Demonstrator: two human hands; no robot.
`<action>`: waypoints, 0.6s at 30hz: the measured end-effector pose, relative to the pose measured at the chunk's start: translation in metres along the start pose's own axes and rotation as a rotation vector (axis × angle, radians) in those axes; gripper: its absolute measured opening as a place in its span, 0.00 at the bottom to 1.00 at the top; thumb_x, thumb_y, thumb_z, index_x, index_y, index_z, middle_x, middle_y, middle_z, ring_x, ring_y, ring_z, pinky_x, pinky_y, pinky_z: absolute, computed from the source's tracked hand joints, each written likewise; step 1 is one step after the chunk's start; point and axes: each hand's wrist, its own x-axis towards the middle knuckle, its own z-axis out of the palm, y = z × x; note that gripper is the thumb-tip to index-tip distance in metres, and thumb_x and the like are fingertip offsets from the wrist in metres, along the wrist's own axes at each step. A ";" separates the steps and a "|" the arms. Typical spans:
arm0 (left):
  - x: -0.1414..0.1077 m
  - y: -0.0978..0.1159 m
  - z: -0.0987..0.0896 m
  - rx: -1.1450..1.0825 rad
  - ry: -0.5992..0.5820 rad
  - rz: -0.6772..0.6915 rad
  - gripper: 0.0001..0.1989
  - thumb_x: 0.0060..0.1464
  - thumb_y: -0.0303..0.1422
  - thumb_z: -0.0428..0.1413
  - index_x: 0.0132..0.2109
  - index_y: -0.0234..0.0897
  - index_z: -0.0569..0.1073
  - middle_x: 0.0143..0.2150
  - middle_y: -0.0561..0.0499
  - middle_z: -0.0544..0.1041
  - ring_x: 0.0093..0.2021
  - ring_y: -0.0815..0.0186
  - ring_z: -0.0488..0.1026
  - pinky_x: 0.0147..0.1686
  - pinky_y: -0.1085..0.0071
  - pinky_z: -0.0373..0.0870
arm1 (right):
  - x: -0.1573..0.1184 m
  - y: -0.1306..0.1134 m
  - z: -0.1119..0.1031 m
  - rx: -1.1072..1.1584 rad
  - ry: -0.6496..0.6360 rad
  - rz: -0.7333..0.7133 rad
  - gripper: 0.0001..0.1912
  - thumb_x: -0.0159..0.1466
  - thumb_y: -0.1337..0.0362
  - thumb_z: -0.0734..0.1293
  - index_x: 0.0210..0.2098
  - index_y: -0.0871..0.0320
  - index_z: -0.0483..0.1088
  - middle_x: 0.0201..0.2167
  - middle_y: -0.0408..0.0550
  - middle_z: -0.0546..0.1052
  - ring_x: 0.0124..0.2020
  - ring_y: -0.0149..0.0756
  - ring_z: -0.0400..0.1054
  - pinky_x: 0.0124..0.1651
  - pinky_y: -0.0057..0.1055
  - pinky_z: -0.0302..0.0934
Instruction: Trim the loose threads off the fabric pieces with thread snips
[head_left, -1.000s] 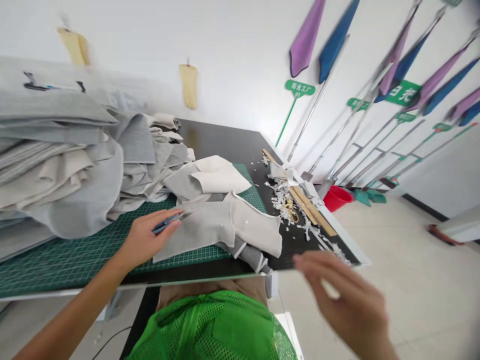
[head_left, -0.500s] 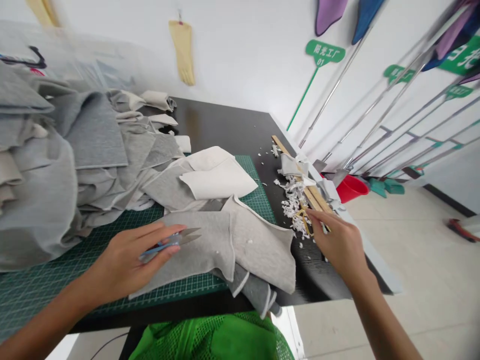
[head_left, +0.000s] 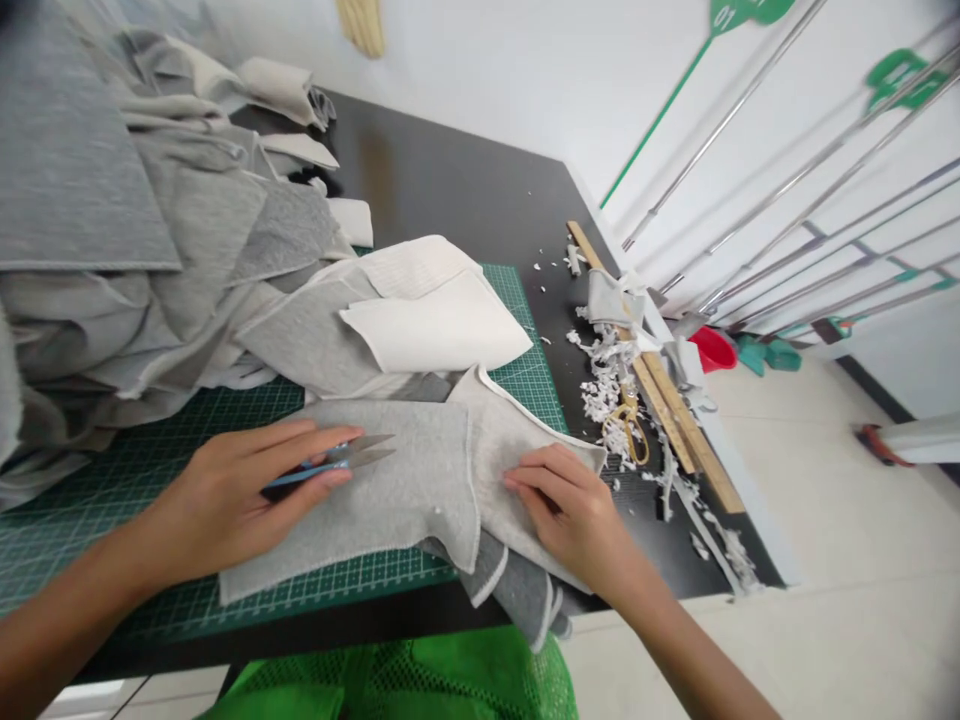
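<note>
While a heap of grey fabric (head_left: 75,180) slumps at far left on a green cutting mat (head_left: 105,520), the left hand (head_left: 225,490) curls shut around blue-handled thread snips (head_left: 337,460), blades slightly parted above a grey seamed panel (head_left: 397,490) lying on the mat. Right hand (head_left: 570,510) open, fingers flat, pressing the panel's right flap down. Step in hand looks like edge trimming; a next snip would call for blades brought to the edge, cloth held taut. Further right on the black table (head_left: 450,190): pale offcuts (head_left: 604,385), gold-handled scissors (head_left: 626,435), a wooden ruler (head_left: 675,400).
</note>
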 end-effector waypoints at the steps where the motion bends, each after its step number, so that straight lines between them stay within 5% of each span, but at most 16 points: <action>1: 0.000 0.000 0.001 0.009 0.008 0.019 0.14 0.69 0.37 0.55 0.58 0.41 0.75 0.46 0.51 0.83 0.40 0.68 0.81 0.40 0.76 0.78 | 0.000 -0.002 -0.007 -0.002 0.021 0.000 0.09 0.68 0.74 0.66 0.38 0.58 0.79 0.34 0.49 0.80 0.36 0.36 0.75 0.39 0.33 0.72; 6: 0.000 -0.001 0.000 0.048 0.020 0.077 0.14 0.71 0.38 0.52 0.58 0.40 0.73 0.44 0.50 0.82 0.37 0.69 0.81 0.36 0.76 0.77 | 0.013 0.013 -0.069 -0.353 0.348 0.165 0.04 0.65 0.69 0.72 0.37 0.54 0.80 0.36 0.45 0.82 0.37 0.36 0.78 0.43 0.33 0.72; 9: -0.003 -0.001 0.001 0.067 0.030 0.071 0.14 0.71 0.38 0.52 0.58 0.41 0.73 0.44 0.50 0.82 0.37 0.69 0.81 0.36 0.76 0.78 | 0.015 0.050 -0.095 -0.562 0.324 0.201 0.06 0.67 0.66 0.70 0.39 0.58 0.81 0.37 0.49 0.83 0.37 0.40 0.79 0.44 0.36 0.73; 13: -0.005 -0.001 0.003 0.061 0.038 0.045 0.14 0.71 0.39 0.52 0.58 0.42 0.74 0.43 0.51 0.82 0.38 0.69 0.80 0.38 0.76 0.78 | 0.003 0.082 -0.096 -0.597 -0.011 0.225 0.16 0.68 0.72 0.62 0.46 0.59 0.81 0.47 0.53 0.84 0.46 0.46 0.80 0.50 0.40 0.73; 18: -0.003 0.000 0.003 0.032 0.028 0.021 0.14 0.70 0.39 0.53 0.57 0.42 0.75 0.44 0.52 0.82 0.38 0.70 0.81 0.38 0.76 0.79 | 0.002 0.035 -0.076 -0.446 0.311 0.228 0.11 0.64 0.71 0.71 0.45 0.54 0.81 0.41 0.47 0.85 0.42 0.41 0.80 0.50 0.36 0.72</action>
